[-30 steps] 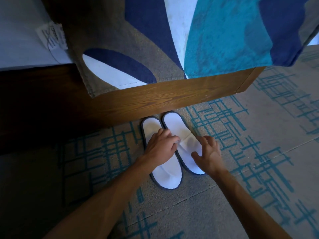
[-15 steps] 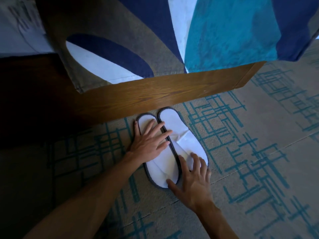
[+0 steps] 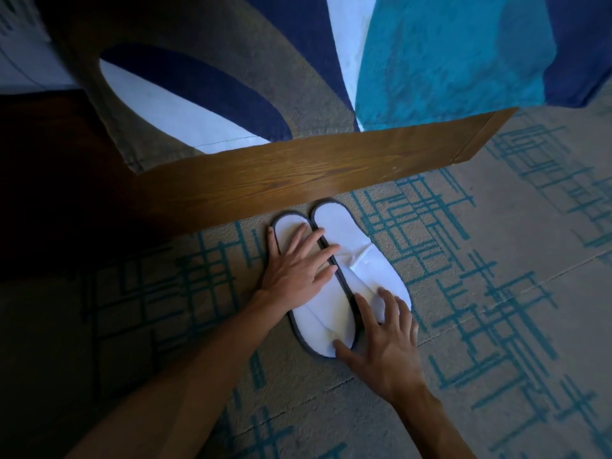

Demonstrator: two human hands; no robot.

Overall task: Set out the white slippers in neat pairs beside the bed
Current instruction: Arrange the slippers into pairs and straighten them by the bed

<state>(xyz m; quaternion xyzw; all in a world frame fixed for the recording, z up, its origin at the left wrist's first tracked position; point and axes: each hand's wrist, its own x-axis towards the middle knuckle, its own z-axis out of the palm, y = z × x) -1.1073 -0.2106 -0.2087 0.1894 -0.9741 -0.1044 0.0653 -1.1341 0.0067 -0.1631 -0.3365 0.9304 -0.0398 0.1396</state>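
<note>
Both flat: left hand (image 3: 296,270) and right hand (image 3: 385,346) press slippers (image 3: 351,246).

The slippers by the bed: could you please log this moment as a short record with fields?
slippers: two white, dark-edged, side by side on the carpet, edges touching
left slipper: left hand flat on it, fingers straight
right slipper: right hand spread over its near end, strap creased
bed frame: wooden, just beyond the far ends
bedspread: hangs over the frame
</note>
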